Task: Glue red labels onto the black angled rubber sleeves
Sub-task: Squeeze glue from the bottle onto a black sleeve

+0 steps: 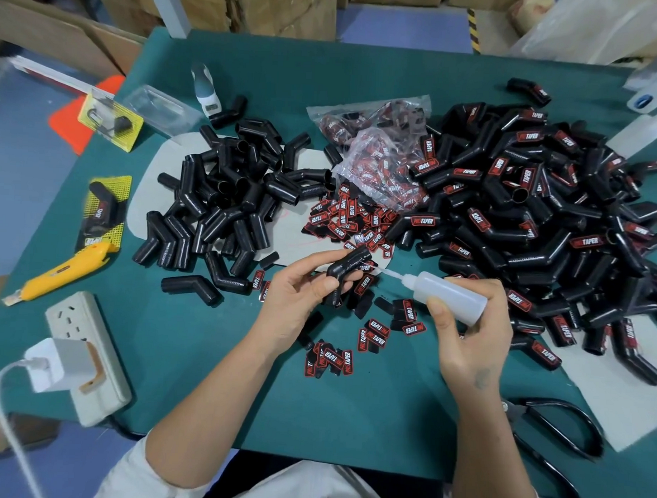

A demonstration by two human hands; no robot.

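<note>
So here we've got our left hand (299, 296) with its fingers curled round one black angled rubber sleeve (346, 273), holding it up just above the green worktop (204, 356). Our right hand (469, 328) is wrapped round a translucent glue bottle (448, 292), fingers closed on the body, and its thin nozzle (389, 273) points left and touches the sleeve near its upper end. Loose red labels (376, 330) are scattered on the worktop right below and between our hands, more of them spilling out of a clear plastic bag (378, 168) further back. The pile of bare sleeves (224, 200) sits to the left on a grey card sheet, and the big heap of labelled sleeves (544, 219) is on the right. Over at the left edge there's a yellow utility knife (61, 273) and a white power strip (88, 356), black scissors (559, 428) near the right corner
</note>
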